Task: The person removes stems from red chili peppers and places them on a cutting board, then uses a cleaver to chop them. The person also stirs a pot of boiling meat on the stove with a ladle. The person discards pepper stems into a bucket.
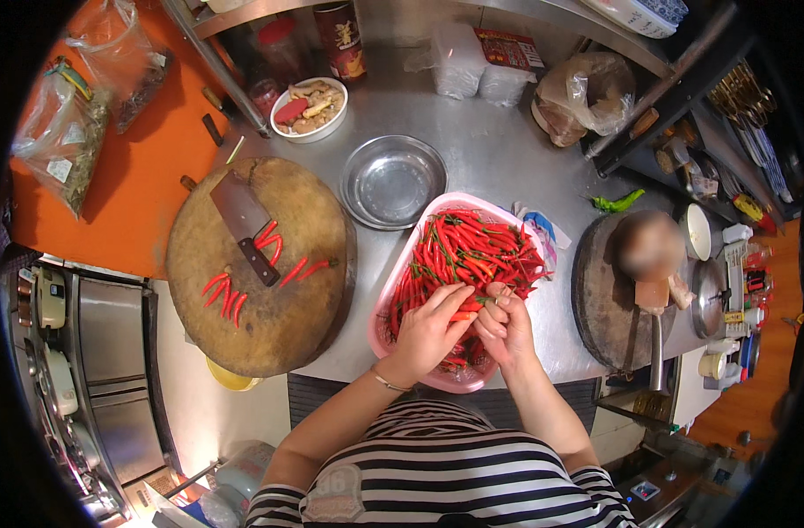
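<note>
Both my hands are over a pink plastic basket (378, 340) heaped with red chili peppers (455, 251), many with green stems. My left hand (430, 327) holds red chilies between its thumb and fingers. Beside it, my right hand (505, 323) pinches the green stem end of a chili; its palm side is partly hidden. On the round wooden chopping block (290, 343) to the left lies a cleaver (243, 214) with a dark riveted handle. Several stemless red chilies (225, 296) lie around it, and one at the right (317, 268) has a stem end.
A steel bowl (395, 178) stands behind the basket, near a white bowl of ginger (309, 111). At right, a second chopping block (593, 290) bears a blurred thing and a metal-handled tool (657, 360). A green pepper (618, 200) lies behind it. Shelf posts (220, 63) rise at the back.
</note>
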### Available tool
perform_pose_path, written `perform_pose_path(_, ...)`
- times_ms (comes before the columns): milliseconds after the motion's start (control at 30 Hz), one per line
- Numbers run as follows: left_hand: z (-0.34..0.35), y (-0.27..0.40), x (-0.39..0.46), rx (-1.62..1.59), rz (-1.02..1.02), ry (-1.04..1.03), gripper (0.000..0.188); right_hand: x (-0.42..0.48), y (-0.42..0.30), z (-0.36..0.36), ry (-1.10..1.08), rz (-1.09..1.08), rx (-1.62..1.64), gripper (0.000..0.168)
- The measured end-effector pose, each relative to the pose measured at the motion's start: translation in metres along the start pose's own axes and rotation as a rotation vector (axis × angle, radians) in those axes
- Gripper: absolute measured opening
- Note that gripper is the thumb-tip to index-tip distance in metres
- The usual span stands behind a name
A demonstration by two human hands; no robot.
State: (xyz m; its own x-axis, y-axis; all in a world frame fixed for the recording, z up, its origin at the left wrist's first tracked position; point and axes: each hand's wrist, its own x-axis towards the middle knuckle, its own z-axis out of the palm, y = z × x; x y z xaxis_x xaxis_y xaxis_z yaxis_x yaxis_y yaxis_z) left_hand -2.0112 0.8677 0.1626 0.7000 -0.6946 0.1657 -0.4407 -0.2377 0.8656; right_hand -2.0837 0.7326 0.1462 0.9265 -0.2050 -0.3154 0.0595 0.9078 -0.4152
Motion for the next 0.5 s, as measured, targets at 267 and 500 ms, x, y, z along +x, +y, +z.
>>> perform_pose_path(267,-0.046,-0.013,-0.016,0.147,0.061,-0.113,0.028,0.016,0.017,0.018,-0.173,0.262,0.079,0.004)
perform_pose_path(500,-0.167,-0.024,-0.134,0.38,-0.117,0.275,0.024,0.043,0.151,0.12,-0.412,0.601,-0.168,0.009)
